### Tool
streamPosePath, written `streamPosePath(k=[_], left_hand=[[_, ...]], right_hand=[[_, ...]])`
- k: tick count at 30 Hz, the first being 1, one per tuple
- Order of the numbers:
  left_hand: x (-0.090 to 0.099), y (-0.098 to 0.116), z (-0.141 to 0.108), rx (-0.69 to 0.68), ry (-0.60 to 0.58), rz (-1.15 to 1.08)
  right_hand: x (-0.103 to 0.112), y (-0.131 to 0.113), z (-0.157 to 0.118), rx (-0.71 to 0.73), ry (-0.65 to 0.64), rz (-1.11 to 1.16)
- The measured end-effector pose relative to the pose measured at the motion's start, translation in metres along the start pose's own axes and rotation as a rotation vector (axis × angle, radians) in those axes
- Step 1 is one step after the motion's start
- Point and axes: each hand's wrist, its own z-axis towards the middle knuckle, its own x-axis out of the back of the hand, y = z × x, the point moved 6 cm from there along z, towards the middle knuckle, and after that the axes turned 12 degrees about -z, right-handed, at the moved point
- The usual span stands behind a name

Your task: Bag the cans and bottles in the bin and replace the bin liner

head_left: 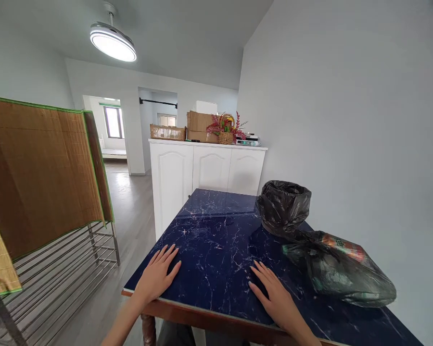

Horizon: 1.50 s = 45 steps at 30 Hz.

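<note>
My left hand [159,274] lies flat near the left front edge of a dark blue marbled table [209,250], fingers slightly spread and holding nothing. Further right on the same tabletop rests my right hand [269,290], palm down with its fingers stretched out. Beyond and to the right of it, a filled, partly see-through dark plastic bag [350,274] lies on its side; an orange and green printed package shows through, the other contents are unclear. Behind that bag stands a black plastic bag [283,204] with its mouth open upward; its inside is hidden. Neither hand touches a bag.
A white cabinet [173,178] stands past the table's far end, bearing cardboard boxes [204,127] and a wicker flower basket [225,137]. On the left, a bamboo mat [43,173] hangs over a metal rack [72,264]. A wall [346,134] borders the right side.
</note>
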Motion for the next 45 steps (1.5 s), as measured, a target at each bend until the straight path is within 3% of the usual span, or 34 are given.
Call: streamPosePath(k=[45], left_hand=[[0.0006, -0.0008, 0.0045, 0.002, 0.019, -0.008]], right_hand=[[0.0091, -0.0030, -0.0061, 0.042, 0.041, 0.025]])
